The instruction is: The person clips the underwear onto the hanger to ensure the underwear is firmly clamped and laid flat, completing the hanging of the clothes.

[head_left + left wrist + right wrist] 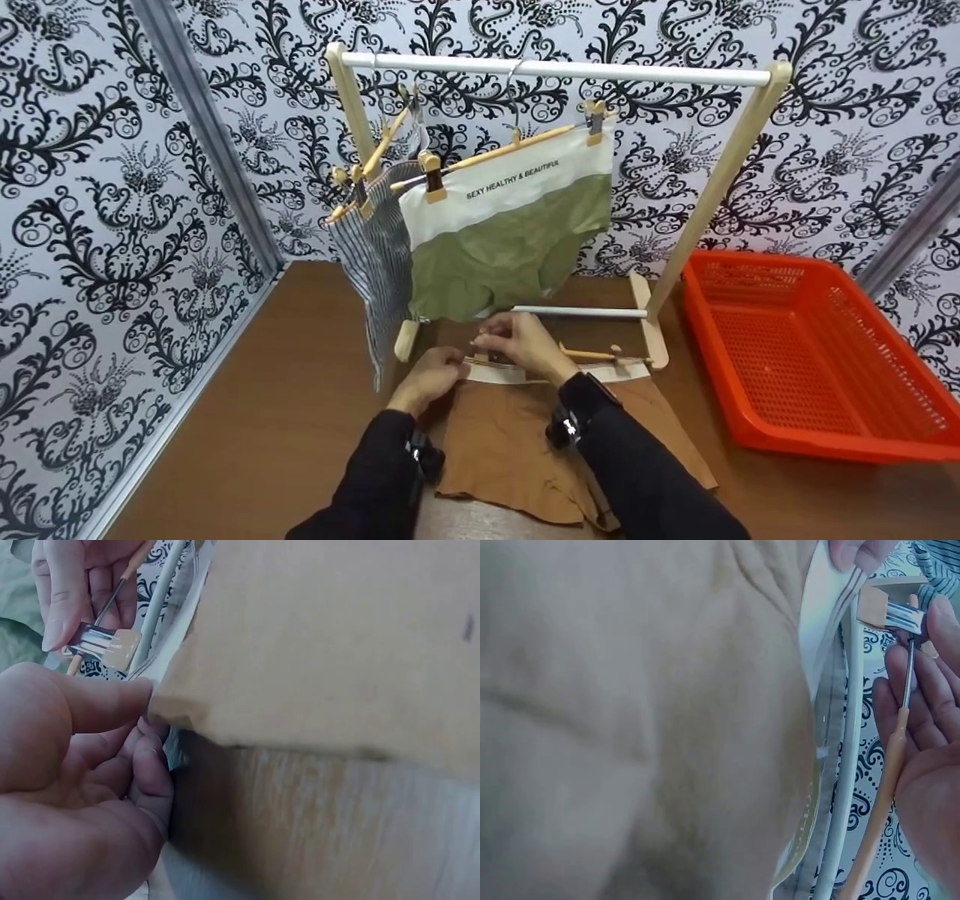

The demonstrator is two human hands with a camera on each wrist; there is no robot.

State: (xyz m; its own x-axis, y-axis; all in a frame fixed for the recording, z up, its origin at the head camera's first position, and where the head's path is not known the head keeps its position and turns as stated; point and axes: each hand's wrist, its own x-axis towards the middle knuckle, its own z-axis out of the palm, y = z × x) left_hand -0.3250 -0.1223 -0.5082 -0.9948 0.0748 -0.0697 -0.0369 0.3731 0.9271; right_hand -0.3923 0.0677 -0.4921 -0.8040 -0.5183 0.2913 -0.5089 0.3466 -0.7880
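Much of the brown garment (517, 442) is covered by both forearms in the head view; its near hem is cut off by the sleeves. In both wrist views the fabric is blurred and fills most of the frame. The garment is laid flat on the table (247, 420), w/ its white waistband (510, 373) toward the rack base. The waistband edge is pinched by the left hand (427, 379), fingers curled round it. The wooden clip hanger (592, 354) is grasped at its left clip by the right hand (521, 341); the clip (105, 645) is pressed betw. thumb & fingers. The hanger's right end is seen just beside the rack foot. An orange basket (810, 360) is set well apart on the right; bare tabletop is left on the left side, up to the wall. The green shorts (502, 225) & a striped garment (375, 255) are hung on the rack (570, 71) above.
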